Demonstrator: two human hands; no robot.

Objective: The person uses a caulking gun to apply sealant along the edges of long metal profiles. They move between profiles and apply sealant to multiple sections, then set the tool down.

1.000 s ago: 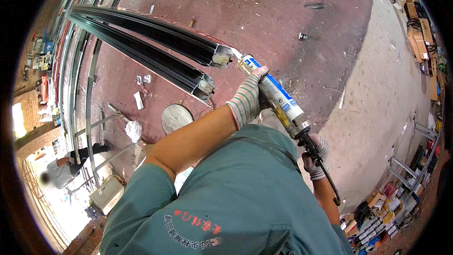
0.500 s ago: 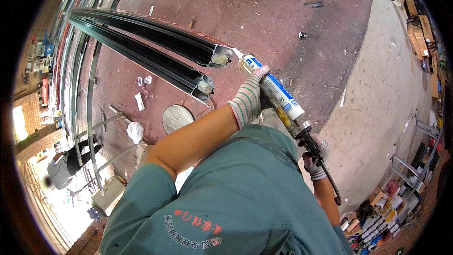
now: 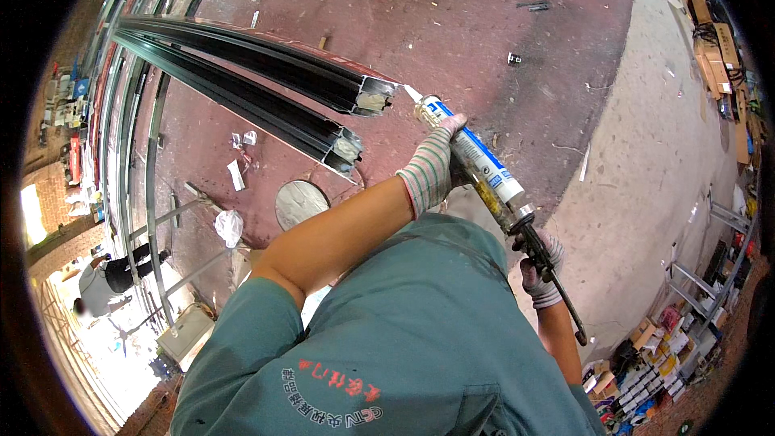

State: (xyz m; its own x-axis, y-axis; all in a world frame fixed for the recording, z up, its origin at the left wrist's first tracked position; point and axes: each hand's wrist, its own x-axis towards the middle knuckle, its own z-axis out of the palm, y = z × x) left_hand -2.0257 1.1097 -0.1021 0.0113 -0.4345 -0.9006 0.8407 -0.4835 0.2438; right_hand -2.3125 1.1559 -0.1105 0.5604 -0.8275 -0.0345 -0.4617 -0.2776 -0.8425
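A caulking gun loaded with a white-and-blue sealant cartridge is in both my gloved hands. My left hand, in a striped knit glove, is wrapped round the front of the gun and cartridge. Farther back, my right hand grips the handle and trigger, partly hidden by the gun. The white nozzle points at the cut end of the farther black metal profile; I cannot tell whether it touches. A second black profile lies beside it, its hollow end also facing me.
Long metal rails form a rack on the left, with a person beyond. A round pale lid and a white plastic bag lie below the profiles. Cardboard boxes and assorted packages line the right side.
The gun and my left hand have shifted slightly to the right, and the nozzle sits a little farther from the profile's end. My grip is the same.
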